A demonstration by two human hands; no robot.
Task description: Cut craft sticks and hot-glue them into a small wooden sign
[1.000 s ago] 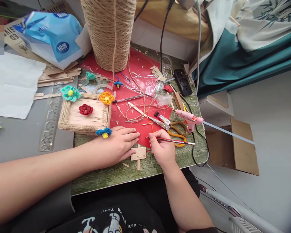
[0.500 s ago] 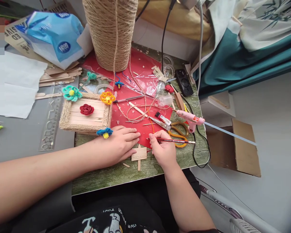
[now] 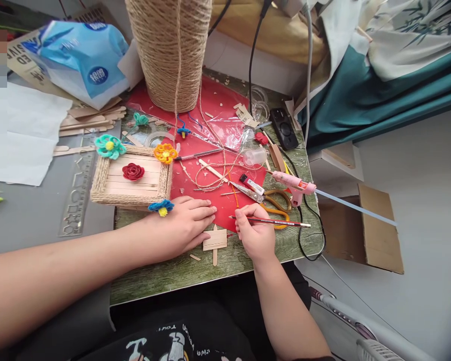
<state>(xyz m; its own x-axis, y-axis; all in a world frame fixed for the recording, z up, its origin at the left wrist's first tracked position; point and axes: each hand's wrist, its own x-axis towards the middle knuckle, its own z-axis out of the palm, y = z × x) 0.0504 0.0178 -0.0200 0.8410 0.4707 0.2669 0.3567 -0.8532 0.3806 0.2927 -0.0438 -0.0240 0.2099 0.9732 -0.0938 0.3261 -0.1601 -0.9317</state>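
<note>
My right hand (image 3: 256, 231) pinches a red and black pencil (image 3: 289, 223), its tip pointing left over the red sheet. Flat on the table lies my left hand (image 3: 190, 223), fingers stretched out, the thumb at the edge of a small wooden sign (image 3: 215, 239) made of craft sticks. The sign sits between both hands, its stick pointing toward me. Beyond my left wrist stands a craft-stick frame (image 3: 131, 193) edged with twine. It carries a red rose (image 3: 133, 171) and teal, orange and blue flowers, the blue flower (image 3: 161, 207) close against my left hand.
A large twine spool (image 3: 169, 55) stands at the back. Scissors (image 3: 274, 203), a pink glue gun (image 3: 293, 184) and a black phone (image 3: 284, 128) lie to the right. At left are a stencil ruler (image 3: 75, 195), several craft sticks (image 3: 93, 120) and a blue tissue pack (image 3: 80, 57).
My right hand and the pencil have shifted slightly to the right, and the pencil's far end sits a little lower. My left hand stays in place beside the sign.
</note>
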